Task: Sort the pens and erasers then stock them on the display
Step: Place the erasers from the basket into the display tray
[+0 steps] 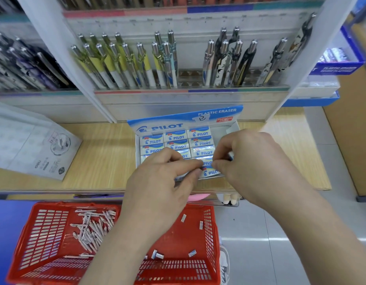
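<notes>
- Head view: the left hand [161,177] and right hand [245,159] meet over the front row of the box [186,122] on the wooden shelf [104,157]. Their fingers are curled, pinching one eraser [206,163] between them.
- Below, the red basket [44,223] holds pens [91,227] and loose erasers [192,253].

Left hand [157,182] and right hand [249,161] pinch erasers [207,163] in the Pilot box [178,125].
</notes>
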`<action>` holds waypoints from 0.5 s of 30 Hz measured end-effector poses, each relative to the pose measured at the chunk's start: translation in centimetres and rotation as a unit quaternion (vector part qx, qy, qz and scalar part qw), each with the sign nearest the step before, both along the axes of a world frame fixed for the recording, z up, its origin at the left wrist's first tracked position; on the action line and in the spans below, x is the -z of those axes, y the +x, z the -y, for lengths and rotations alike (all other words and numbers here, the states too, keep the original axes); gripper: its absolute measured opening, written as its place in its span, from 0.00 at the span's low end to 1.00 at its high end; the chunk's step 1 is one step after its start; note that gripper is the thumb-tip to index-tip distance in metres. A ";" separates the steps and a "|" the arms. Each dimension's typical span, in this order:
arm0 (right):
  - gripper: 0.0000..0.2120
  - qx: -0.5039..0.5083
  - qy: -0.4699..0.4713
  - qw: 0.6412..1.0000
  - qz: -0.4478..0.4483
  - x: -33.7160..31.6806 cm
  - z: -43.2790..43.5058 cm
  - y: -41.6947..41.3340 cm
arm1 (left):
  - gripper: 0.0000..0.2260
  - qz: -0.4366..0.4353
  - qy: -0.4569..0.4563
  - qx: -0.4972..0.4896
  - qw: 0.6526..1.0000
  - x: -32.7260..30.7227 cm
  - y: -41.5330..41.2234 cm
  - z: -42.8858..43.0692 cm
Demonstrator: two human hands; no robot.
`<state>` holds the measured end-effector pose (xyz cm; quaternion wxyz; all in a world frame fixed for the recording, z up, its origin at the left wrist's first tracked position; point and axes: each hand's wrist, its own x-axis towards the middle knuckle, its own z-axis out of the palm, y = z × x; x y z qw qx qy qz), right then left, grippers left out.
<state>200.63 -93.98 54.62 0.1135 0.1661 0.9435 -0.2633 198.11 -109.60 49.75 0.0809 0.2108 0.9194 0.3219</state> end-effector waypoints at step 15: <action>0.10 0.253 -0.450 0.843 -0.150 1.2 -1.0 1.0 | 0.15 -0.040 -0.053 0.056 0.996 -0.3 0.1 1.3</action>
